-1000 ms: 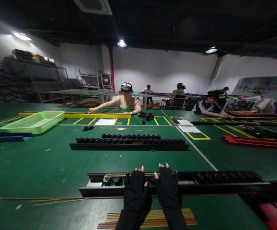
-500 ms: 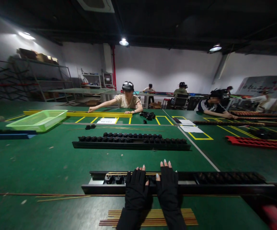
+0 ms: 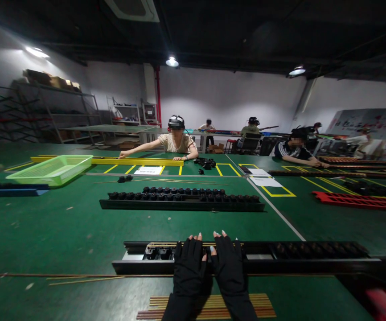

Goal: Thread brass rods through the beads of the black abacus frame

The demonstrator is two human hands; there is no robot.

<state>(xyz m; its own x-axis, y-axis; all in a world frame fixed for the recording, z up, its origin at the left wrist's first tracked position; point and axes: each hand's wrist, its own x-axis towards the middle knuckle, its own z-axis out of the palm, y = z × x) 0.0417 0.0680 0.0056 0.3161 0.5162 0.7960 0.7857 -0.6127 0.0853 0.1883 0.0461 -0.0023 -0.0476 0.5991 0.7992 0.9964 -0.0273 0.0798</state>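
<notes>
My left hand (image 3: 189,264) and my right hand (image 3: 229,263), both in black fingerless gloves, lie side by side on a long black frame (image 3: 289,263) that runs across the green table in front of me. The fingers of both hands are stretched out over the frame's middle, and nothing is gripped. Black beads (image 3: 159,253) sit in the frame just left of my hands, and several more beads (image 3: 316,248) fill its right part. A flat bundle of thin brown and yellow rods (image 3: 261,307) lies on the table under my wrists.
A second black frame with beads (image 3: 179,203) lies farther out. Thin rods (image 3: 62,276) lie to my left. A green basket (image 3: 51,169), a blue frame (image 3: 9,191) and a yellow frame (image 3: 139,161) are at back left, a red frame (image 3: 356,200) at right. A person (image 3: 176,140) works opposite; others sit behind.
My right hand has slid a little to the left, closer to my left hand. My left hand has stayed in place on the frame.
</notes>
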